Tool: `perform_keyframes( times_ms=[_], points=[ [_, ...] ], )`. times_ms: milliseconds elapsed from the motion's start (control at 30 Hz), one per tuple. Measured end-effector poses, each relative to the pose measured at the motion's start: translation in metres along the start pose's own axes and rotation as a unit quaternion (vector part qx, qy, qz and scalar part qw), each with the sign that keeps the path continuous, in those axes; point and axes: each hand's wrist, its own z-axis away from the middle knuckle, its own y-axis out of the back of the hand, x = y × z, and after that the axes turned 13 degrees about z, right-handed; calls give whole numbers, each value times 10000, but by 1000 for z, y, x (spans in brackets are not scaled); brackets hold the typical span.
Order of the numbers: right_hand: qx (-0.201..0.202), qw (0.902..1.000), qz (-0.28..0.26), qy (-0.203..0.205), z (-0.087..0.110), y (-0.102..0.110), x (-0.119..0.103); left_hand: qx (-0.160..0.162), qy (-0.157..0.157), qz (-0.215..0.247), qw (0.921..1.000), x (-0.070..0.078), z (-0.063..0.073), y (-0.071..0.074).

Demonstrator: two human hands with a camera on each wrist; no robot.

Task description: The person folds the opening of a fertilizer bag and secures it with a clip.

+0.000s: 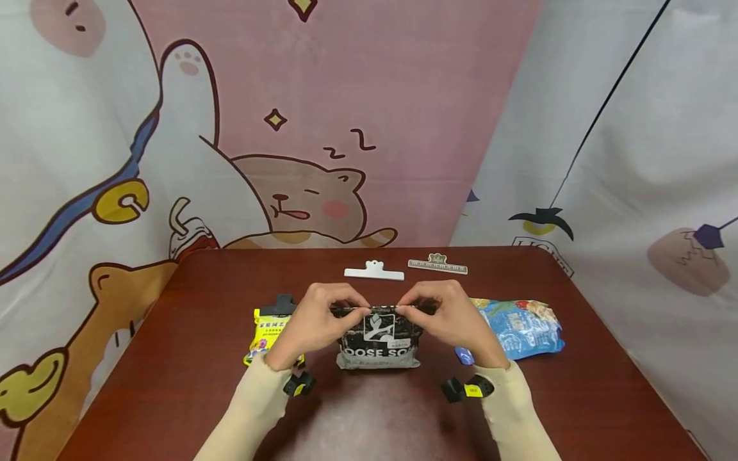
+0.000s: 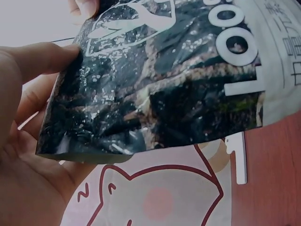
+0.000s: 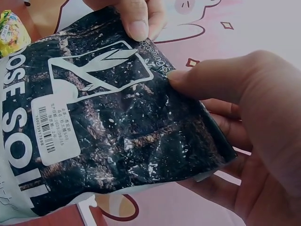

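Observation:
A black and white bag of loose soil stands upright on the table in front of me, its printed face toward me. My left hand pinches the folded top edge on the left, thumb in front and fingers behind. On the other side my right hand pinches the same edge in the same way. In the right wrist view a white barcode label shows on the bag, and the right thumb presses near its top edge. The left wrist view has the left thumb at the bag's top edge.
A yellow packet with a black clip lies left, partly behind my left hand. To the right is a blue bag. Behind the soil bag lie a white clip and a beige clip on the brown table.

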Motion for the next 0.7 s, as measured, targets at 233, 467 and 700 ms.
perform_keyframes(
  times_ms=[233,467,700],
  points=[
    [24,10000,-10,-13,0,0,-1,171,-87,-15,9998,-1,1,-3],
    [24,10000,-13,-9,-1,0,0,30,31,-126,9999,-4,0,4],
    [98,9995,290,-114,2,6,6,-44,355,-57,9993,-5,3,19]
  ],
)
